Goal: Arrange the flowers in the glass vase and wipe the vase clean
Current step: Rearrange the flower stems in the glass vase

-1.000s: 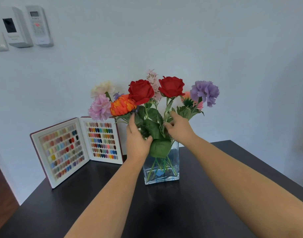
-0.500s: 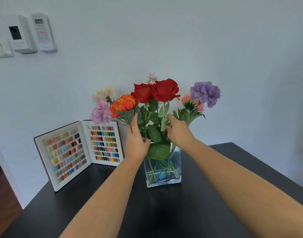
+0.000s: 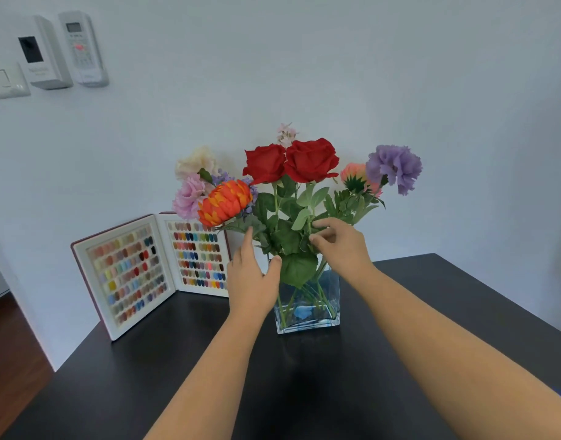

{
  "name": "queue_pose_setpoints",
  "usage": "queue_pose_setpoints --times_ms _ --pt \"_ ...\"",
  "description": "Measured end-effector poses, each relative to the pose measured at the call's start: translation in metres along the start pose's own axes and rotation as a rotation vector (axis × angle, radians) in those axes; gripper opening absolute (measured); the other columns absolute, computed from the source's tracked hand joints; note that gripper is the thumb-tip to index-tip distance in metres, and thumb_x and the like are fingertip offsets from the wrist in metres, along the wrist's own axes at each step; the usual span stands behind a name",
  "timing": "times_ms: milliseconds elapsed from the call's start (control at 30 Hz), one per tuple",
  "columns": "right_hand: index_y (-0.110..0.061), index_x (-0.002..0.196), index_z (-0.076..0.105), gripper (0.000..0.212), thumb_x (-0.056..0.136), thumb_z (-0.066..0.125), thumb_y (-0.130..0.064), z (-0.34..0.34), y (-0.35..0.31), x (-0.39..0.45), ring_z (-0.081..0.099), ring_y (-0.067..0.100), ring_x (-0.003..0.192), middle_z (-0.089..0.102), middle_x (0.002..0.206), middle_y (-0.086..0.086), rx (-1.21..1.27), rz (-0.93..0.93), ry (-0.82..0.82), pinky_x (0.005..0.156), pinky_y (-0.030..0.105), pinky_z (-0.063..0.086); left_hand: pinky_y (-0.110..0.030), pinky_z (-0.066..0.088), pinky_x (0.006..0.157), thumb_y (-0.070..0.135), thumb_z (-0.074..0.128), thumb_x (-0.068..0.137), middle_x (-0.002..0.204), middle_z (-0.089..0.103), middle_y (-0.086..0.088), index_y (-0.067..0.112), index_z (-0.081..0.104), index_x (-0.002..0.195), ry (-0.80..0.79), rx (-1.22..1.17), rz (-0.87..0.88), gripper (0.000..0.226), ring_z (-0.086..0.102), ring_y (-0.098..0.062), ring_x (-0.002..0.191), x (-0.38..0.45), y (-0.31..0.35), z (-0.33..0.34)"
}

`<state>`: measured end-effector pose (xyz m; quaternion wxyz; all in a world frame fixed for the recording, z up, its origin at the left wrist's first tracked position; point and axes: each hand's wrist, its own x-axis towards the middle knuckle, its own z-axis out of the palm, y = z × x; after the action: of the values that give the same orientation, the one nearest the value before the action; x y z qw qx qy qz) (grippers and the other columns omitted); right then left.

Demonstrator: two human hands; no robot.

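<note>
two red roses (image 3: 291, 163), a purple carnation (image 3: 395, 166), an orange-yellow bloom (image 3: 225, 203), black table (image 3: 336, 376).

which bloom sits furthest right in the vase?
The purple carnation: it is at the bouquet's right edge, beyond the pink-orange bloom and both red roses.

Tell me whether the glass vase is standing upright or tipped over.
Upright. The glass vase stands flat on its base on the black table, its walls vertical, with the flower stems rising from its open top.
</note>
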<state>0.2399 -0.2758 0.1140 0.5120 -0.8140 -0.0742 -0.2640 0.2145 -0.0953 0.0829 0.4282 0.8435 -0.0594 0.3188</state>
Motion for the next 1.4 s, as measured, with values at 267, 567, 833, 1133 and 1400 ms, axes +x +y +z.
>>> queue_pose_setpoints --times_ms 267,567,833,1133,1400 --pt "-0.024 0.109 0.062 0.023 0.088 0.055 -0.022 -0.024 0.042 -0.015 0.062 0.013 0.08 0.062 0.085 -0.005 0.109 0.295 0.244 0.065 0.027 0.045 -0.04 0.033 0.107 0.034 0.058 0.091 0.145 0.041 -0.001 0.027 0.038 0.144 0.015 -0.008 -0.016 0.058 0.038 -0.021 0.132 -0.012 -0.005 -0.005" --pt "-0.007 0.092 0.068 0.02 0.092 0.058 -0.025 -0.022 0.014 0.019 0.062 0.025 0.09 0.069 0.095 0.009 -0.182 0.168 0.013 0.075 0.029 0.045 -0.031 0.039 0.103 0.03 0.06 0.094 0.134 0.057 0.002 0.017 0.049 0.137 0.033 -0.296 -0.226 0.046 0.049 -0.016 0.126 0.003 -0.014 0.008" --pt "-0.009 0.091 0.066 0.013 0.093 0.055 -0.015 -0.024 -0.017 0.044 0.066 0.032 0.075 0.068 0.082 0.014 -0.144 -0.01 -0.018 0.076 0.045 0.057 -0.028 0.042 0.085 0.025 0.062 0.092 0.115 0.066 -0.005 0.014 0.052 0.122 0.096 -0.231 -0.079 0.034 0.06 -0.021 0.109 0.03 0.0 0.012" --pt "-0.014 0.09 0.069 0.01 0.092 0.059 -0.014 -0.019 0.0 0.039 0.063 0.022 0.068 0.066 0.078 0.005 -0.176 0.074 -0.055 0.073 0.034 0.057 -0.03 0.036 0.058 0.007 0.053 0.094 0.083 0.061 -0.007 0.004 0.047 0.121 -0.052 0.008 0.12 0.028 0.058 -0.027 0.069 0.061 0.015 0.001" --pt "-0.012 0.091 0.069 0.01 0.092 0.059 -0.011 -0.021 -0.003 0.041 0.06 0.015 0.058 0.066 0.071 0.007 -0.137 0.102 -0.104 0.068 0.035 0.059 -0.024 0.029 0.054 0.01 0.05 0.096 0.096 0.059 -0.007 0.004 0.043 0.126 -0.138 0.089 0.088 0.031 0.049 -0.017 0.07 0.079 0.022 -0.008"
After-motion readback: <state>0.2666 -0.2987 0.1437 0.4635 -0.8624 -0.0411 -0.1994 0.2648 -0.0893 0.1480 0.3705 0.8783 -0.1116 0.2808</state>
